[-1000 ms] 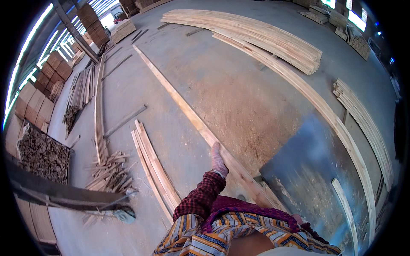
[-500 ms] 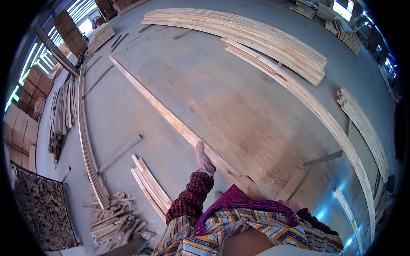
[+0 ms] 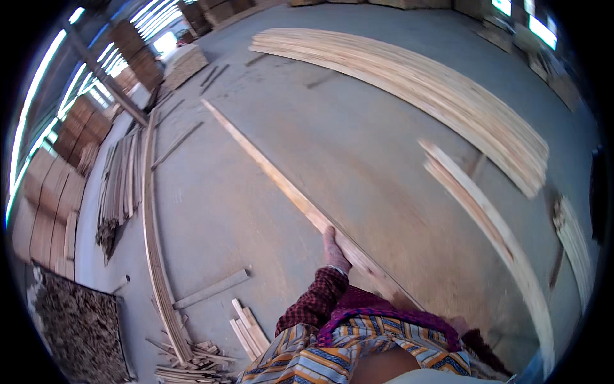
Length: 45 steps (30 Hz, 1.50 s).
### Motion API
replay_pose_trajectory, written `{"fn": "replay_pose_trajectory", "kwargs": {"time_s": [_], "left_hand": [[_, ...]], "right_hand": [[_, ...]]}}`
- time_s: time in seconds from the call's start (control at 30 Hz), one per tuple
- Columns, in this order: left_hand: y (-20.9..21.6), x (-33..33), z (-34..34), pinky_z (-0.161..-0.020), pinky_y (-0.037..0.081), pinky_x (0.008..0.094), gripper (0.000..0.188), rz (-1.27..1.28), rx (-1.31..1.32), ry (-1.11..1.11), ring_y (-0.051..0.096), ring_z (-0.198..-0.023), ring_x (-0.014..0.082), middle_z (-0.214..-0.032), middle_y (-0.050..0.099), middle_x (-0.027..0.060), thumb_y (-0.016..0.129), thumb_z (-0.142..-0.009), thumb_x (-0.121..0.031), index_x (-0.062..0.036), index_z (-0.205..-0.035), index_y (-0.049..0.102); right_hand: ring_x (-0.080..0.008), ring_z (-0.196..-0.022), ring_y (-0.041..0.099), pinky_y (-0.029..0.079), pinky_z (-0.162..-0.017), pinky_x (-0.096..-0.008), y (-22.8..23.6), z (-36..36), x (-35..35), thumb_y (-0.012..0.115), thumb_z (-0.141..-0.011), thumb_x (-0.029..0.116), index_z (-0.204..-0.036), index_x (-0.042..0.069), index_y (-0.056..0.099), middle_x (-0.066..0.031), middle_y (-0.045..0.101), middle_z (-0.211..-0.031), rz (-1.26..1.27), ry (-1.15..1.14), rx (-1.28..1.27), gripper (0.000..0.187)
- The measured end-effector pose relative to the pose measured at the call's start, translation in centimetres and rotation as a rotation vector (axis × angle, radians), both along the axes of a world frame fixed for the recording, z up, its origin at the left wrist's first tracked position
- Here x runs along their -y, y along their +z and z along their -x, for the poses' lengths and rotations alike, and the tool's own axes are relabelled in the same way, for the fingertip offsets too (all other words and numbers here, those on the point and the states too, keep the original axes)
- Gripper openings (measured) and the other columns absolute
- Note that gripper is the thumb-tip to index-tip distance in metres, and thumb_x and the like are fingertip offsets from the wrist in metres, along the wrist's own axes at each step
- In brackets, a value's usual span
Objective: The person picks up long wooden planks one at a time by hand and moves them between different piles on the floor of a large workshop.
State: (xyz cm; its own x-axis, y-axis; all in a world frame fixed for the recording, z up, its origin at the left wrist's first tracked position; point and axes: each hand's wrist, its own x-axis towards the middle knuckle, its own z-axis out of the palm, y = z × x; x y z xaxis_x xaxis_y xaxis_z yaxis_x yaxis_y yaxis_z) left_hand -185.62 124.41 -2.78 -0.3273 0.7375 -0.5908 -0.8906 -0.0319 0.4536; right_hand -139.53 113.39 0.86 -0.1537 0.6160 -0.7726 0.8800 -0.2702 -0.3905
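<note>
My left hand (image 3: 337,251), in what looks like a pale knit glove, is closed around a long, narrow wooden board (image 3: 281,182). The board reaches from beside my waist away to the far left, above the concrete floor. Its near end passes behind my clothing. My right hand (image 3: 455,324) shows only as a blurred patch by my right hip, near that end of the board. The fingers of that hand are hidden.
A wide layer of boards (image 3: 409,83) lies at the far right, with long boards (image 3: 495,224) closer. Left are a row of long strips (image 3: 151,217), short offcuts (image 3: 249,329), scrap wood (image 3: 198,365) and a metal post (image 3: 105,77). A bar (image 3: 214,288) lies on the floor.
The view has swung, so most of the scene sits farther right and lower. My left hand keeps its hold on the board, and the board's angle looks nearly the same.
</note>
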Motion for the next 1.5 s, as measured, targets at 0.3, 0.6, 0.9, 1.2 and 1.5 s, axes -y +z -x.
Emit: {"fn": "replay_pose_trajectory", "kwargs": {"time_s": [0.3,0.6,0.9,1.2,1.5], "left_hand": [[-2.9,-28.6,23.7,-0.102,0.052,0.0529,0.083,-0.038,0.05,0.008,0.065,-0.111,0.0396,-0.126,0.066,0.0209,0.062,-0.089,-0.065,0.001,-0.139,0.056],[-5.6,-54.1,39.1,-0.105,0.049,0.058,0.084,0.054,0.041,0.053,0.06,-0.118,0.041,-0.133,0.062,0.021,0.066,-0.087,-0.065,-0.0039,-0.143,0.052],[-1.3,-83.9,46.0,-0.105,0.048,0.0579,0.083,0.044,0.001,0.024,0.06,-0.117,0.0402,-0.13,0.063,0.0195,0.065,-0.086,-0.066,-0.0046,-0.141,0.053],[-1.9,-111.9,51.9,-0.109,0.045,0.0539,0.093,0.035,0.059,0.026,0.057,-0.121,0.0395,-0.131,0.062,0.022,0.066,-0.083,-0.069,-0.0005,-0.143,0.051],[-8.4,-141.2,65.8,-0.101,0.051,0.056,0.084,0.008,0.017,0.085,0.061,-0.114,0.0372,-0.126,0.065,0.0175,0.071,-0.081,-0.066,-0.0042,-0.136,0.056]], "right_hand": [[-0.0319,-0.077,0.071,0.054,-0.07,-0.0428,-1.3,22.2,-30.5,0.056,-0.099,0.047,-0.087,0.004,0.073,-0.0224,0.073,-0.079,-0.209,0.218,-0.082,0.049],[-0.0242,-0.076,0.07,0.053,-0.072,-0.0409,-0.5,39.2,-55.7,0.059,-0.096,0.047,-0.092,0.0,0.073,-0.0226,0.073,-0.081,-0.076,0.01,0.005,0.05],[-0.0321,-0.088,0.073,0.054,-0.086,-0.0425,1.7,45.5,-86.5,0.056,-0.093,0.055,-0.093,-0.002,0.076,-0.026,0.074,-0.088,-0.121,0.119,-0.05,0.061],[-0.0399,-0.095,0.071,0.053,-0.092,-0.0446,7.7,57.3,-115.9,0.05,-0.095,0.06,-0.101,0.001,0.076,-0.0278,0.073,-0.094,0.034,-0.067,0.188,0.065],[-0.038,-0.09,0.071,0.053,-0.087,-0.0438,1.0,65.3,-143.2,0.047,-0.1,0.055,-0.106,0.008,0.076,-0.0224,0.074,-0.095,-0.105,0.131,-0.008,0.055]]}}
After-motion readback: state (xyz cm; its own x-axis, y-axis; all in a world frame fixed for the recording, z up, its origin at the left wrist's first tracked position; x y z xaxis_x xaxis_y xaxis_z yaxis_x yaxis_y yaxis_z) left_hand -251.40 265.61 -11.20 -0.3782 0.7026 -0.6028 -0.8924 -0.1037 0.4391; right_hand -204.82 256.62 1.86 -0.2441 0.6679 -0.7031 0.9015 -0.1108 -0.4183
